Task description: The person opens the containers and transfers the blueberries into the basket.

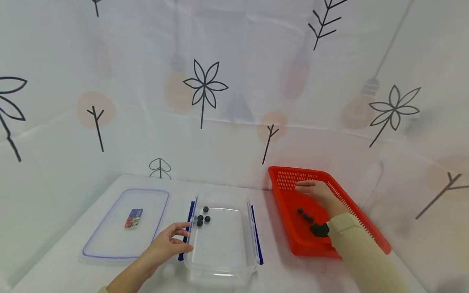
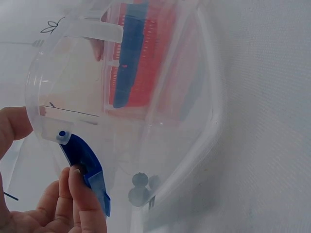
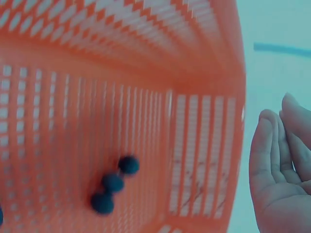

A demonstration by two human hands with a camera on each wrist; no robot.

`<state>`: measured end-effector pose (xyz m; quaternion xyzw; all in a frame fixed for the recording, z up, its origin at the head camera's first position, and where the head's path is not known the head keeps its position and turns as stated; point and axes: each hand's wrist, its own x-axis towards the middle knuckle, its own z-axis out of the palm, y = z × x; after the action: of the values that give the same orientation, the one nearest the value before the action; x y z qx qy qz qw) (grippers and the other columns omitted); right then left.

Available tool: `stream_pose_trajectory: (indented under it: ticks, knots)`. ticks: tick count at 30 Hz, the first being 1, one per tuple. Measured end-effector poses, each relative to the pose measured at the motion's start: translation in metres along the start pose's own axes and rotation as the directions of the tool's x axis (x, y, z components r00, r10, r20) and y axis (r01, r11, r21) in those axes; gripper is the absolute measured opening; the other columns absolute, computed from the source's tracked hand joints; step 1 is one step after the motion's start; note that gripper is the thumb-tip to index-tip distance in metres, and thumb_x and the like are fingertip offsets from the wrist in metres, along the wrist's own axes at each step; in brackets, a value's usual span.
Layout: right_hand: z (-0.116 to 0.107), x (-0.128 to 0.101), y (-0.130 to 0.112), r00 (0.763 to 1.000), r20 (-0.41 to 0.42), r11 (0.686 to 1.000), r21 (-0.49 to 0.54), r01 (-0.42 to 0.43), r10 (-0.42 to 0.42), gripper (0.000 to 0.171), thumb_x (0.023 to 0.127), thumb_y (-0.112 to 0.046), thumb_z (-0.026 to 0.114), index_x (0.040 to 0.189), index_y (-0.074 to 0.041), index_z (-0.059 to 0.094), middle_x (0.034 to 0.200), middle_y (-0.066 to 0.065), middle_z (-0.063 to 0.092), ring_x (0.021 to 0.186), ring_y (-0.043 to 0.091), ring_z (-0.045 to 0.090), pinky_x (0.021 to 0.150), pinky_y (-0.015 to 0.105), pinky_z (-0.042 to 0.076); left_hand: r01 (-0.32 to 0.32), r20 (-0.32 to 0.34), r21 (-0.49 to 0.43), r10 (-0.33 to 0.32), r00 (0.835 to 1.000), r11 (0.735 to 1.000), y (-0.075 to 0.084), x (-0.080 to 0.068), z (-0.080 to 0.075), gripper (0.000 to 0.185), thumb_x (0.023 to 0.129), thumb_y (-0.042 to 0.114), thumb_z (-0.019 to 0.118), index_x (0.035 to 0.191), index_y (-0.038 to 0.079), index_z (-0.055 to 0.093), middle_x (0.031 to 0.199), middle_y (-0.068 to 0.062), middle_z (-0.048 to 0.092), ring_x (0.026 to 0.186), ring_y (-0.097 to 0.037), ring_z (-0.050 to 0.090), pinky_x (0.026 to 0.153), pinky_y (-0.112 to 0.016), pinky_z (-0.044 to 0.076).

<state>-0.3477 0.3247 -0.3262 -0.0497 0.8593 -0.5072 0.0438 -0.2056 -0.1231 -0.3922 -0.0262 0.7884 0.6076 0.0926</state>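
Left hand loosely curled; right hand extended, fingers straight.

Clear plastic container fills the frame; left hand, lower left, fingertips on its blue clip; dark balls inside, bottom centre.

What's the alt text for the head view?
A person's left hand touches the blue latch of a clear container holding four dark balls, while the right hand reaches into a red basket with more dark balls. The container's lid lies at left on a white table.
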Motion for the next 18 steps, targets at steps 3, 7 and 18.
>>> stream_pose_trajectory:
  ticks: [3,7,18]
  knots:
    - [0.013,0.001,-0.012,0.999,-0.006,1.0,0.002,0.031,-0.031,0.049,0.093,-0.021,0.059,0.13,0.009,0.047,0.128,0.022,0.05,0.113,0.034,0.05,0.096,0.045,0.039,-0.006,0.001,-0.003,0.006,1.0,1.0,0.0,0.001,0.0,0.066,0.073,0.009,0.077,0.132,0.005,0.047,0.109,-0.008,0.053,0.083,-0.019,0.054,0.074,-0.036,0.046]
    - [0.031,0.001,-0.027,1.0,-0.012,0.999,0.019,0.029,-0.029,0.047,0.091,-0.021,0.061,0.128,0.005,0.052,0.125,0.019,0.053,0.111,0.033,0.048,0.097,0.048,0.036,-0.006,-0.005,-0.005,0.006,1.0,1.0,0.0,0.0,0.001,0.066,0.073,0.009,0.077,0.132,0.005,0.047,0.108,-0.008,0.053,0.082,-0.019,0.055,0.074,-0.036,0.046]
    - [0.072,0.001,-0.061,1.0,-0.004,1.0,-0.002,-0.006,0.006,0.039,0.087,-0.024,0.066,0.122,-0.008,0.061,0.126,0.011,0.054,0.115,0.029,0.046,0.097,0.047,0.036,-0.001,-0.01,-0.003,0.001,1.0,1.0,0.002,-0.001,0.001,0.066,0.073,0.007,0.077,0.132,0.005,0.047,0.108,-0.008,0.053,0.082,-0.018,0.055,0.074,-0.036,0.046]
